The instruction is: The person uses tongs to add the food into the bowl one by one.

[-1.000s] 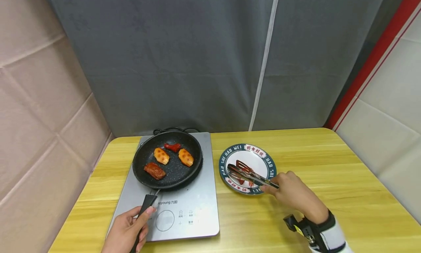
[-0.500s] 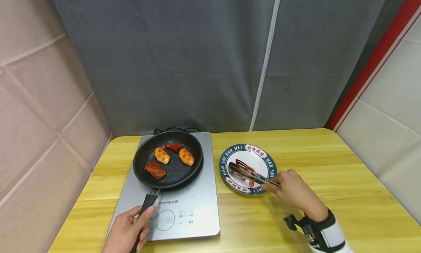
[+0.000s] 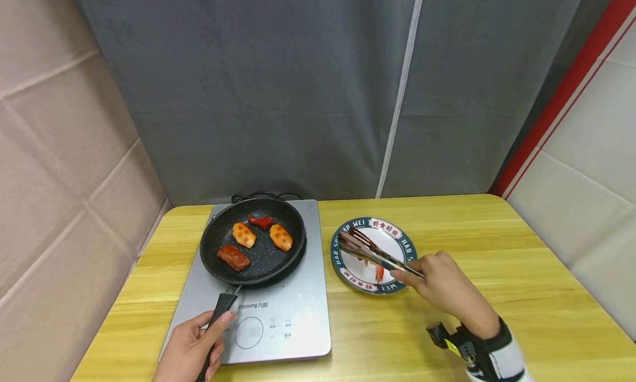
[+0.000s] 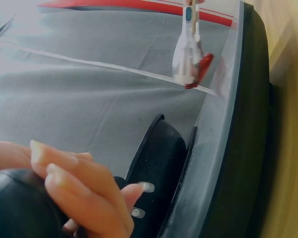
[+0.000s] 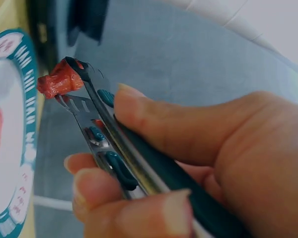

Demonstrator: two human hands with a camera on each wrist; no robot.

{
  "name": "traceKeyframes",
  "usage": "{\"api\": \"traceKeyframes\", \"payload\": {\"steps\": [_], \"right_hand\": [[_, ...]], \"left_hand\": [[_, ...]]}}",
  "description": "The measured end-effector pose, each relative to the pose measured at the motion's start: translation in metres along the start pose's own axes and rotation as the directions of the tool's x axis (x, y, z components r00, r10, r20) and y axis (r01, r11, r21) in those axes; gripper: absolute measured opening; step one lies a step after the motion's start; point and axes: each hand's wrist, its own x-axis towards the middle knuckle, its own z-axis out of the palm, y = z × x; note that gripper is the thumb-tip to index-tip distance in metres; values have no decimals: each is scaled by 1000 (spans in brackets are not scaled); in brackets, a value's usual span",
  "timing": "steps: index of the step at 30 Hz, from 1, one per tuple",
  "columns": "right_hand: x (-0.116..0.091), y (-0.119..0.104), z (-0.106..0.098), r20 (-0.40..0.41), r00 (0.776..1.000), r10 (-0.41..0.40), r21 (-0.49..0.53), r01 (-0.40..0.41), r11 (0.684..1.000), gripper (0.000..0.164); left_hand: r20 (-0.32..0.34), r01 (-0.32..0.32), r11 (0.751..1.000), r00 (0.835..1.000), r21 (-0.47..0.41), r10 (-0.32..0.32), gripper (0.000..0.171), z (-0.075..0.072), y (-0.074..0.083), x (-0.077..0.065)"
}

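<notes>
My left hand [image 3: 191,346] grips the black handle [image 3: 222,309] of a frying pan [image 3: 268,269]. Inside the pan lie a brown-red slab of meat [image 3: 233,258], two orange browned wing pieces [image 3: 244,235] and a red drumstick [image 3: 261,222]. Over the plate [image 3: 409,249], my right hand [image 3: 442,287] holds metal tongs [image 3: 374,256] with green grips. In the right wrist view, a glossy red piece of meat [image 5: 61,82] sits pinched between the tongs' tips, lifted off the plate. An orange-red piece of food [image 3: 380,274] lies on the plate, partly hidden under the tongs.
The pan stands on a silver induction cooker [image 3: 308,316] with touch controls, its black cord [image 3: 265,194] behind. All rest on a wooden table [image 3: 472,233]. A grey curtain [image 3: 278,95] backs it, with pale padded walls at both sides.
The tongs have risen from the plate's middle and now hold the red piece of meat above it. My left hand and the pan have stayed put.
</notes>
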Motion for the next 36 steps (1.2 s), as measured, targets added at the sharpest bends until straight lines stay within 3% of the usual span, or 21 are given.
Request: {"api": "traceKeyframes", "payload": {"steps": [8,17,21,28,36], "right_hand": [[8,-28,-10,-51,996,-71,46,73,996,30],[38,-68,-5,-82,978,-190,63,195,979,34],[51,-83,3,-33,981,-191,37,192,981,41],[67,-103,15,72,981,-178,97,171,981,41],[81,-122,30,30,978,-207,41,206,978,49]], "left_hand": [[12,-4,1000,1000,-6,4,50,1,1,1],[9,-12,1000,1000,2,12,51,-1,2,0],[9,-19,1000,1000,17,19,51,-1,1,1],[15,-24,1000,1000,10,23,51,-1,0,1],[13,-22,1000,1000,5,22,50,-2,0,-1]]}}
